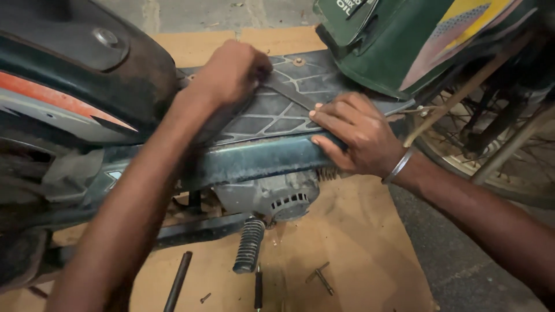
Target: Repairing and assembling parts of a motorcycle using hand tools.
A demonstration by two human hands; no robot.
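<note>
- Footboard panel [272, 110], dark ribbed rubber-and-plastic on moped frame, scene centre: stiff, light, grippy; best held by its edges.
- Left hand [231, 72]: fingers curled, pinching panel's far edge.
- Right hand [355, 136]: fingers spread flat, pressing panel's right end.
- Loose bolts [321, 277] lie on near cardboard [358, 248].

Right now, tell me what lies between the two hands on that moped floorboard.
In the head view, a flat dark metal strip runs across the patterned floorboard between the left hand, which grips one end, and the right hand, which presses the panel's edge.
</note>
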